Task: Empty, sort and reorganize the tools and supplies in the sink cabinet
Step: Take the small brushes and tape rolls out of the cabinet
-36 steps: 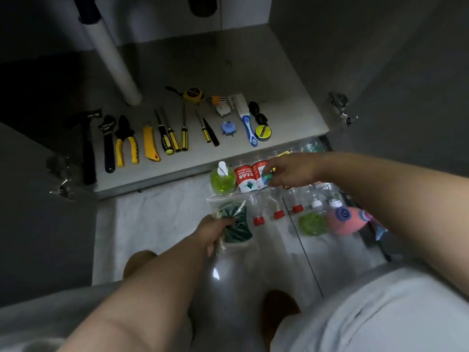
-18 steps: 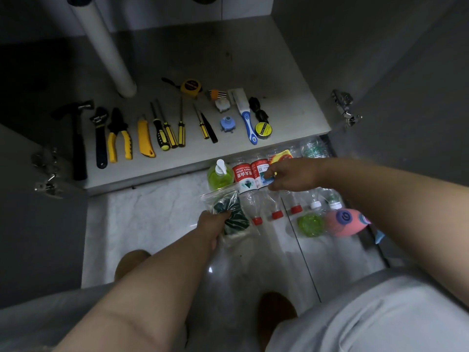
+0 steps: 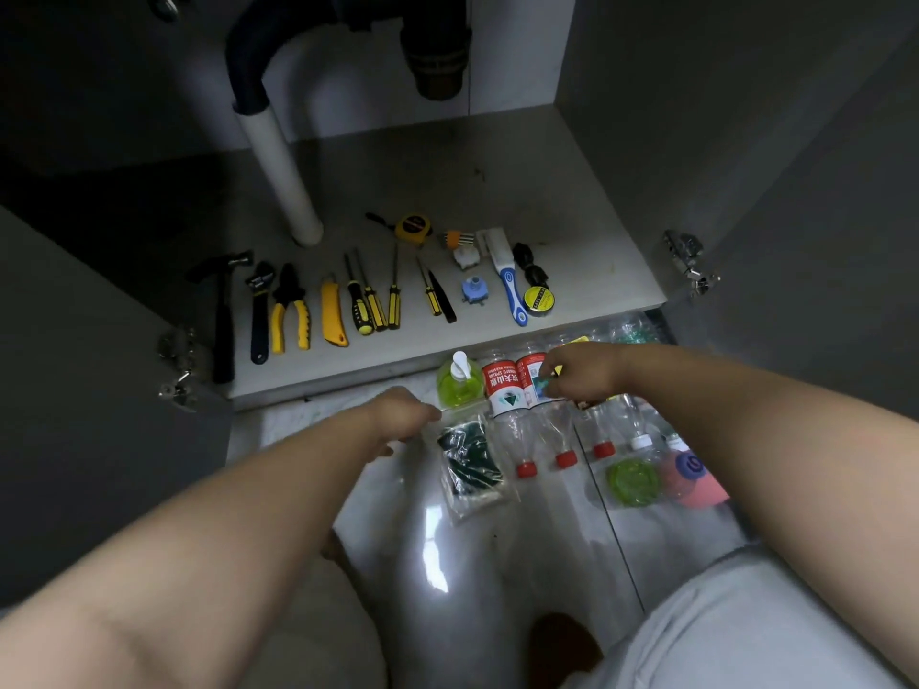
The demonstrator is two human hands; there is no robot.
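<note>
My left hand (image 3: pixel 403 415) pinches the top corner of a clear plastic bag (image 3: pixel 472 464) with dark green contents, which lies on the floor. My right hand (image 3: pixel 584 372) rests its curled fingers on the labelled plastic bottles (image 3: pixel 505 390) lying in a row below the cabinet edge; a small green-blue thing shows at its fingertips. A green soap pump bottle (image 3: pixel 457 385) stands left of the bottles. On the cabinet floor (image 3: pixel 447 181) tools lie in a row: hammer (image 3: pixel 221 310), wrench (image 3: pixel 258 310), pliers (image 3: pixel 291 310), yellow knife (image 3: pixel 332 315), screwdrivers (image 3: pixel 373 300), tape measure (image 3: pixel 413 226).
A white drain pipe (image 3: pixel 281 166) stands at the cabinet's back left. A blue-handled brush (image 3: pixel 512 290), a tape roll (image 3: pixel 539 299) and a blue fitting (image 3: pixel 475 290) lie at the right of the row. A green lid (image 3: pixel 631 482) and a pink ball (image 3: pixel 696 482) sit on the floor tiles. Door hinges (image 3: pixel 689 263) flank the opening.
My left hand has slid up to the bag's top corner, and the bag now lies flatter on the floor. The camera has tilted up, showing more of the pipes. My right hand stays on the bottles.
</note>
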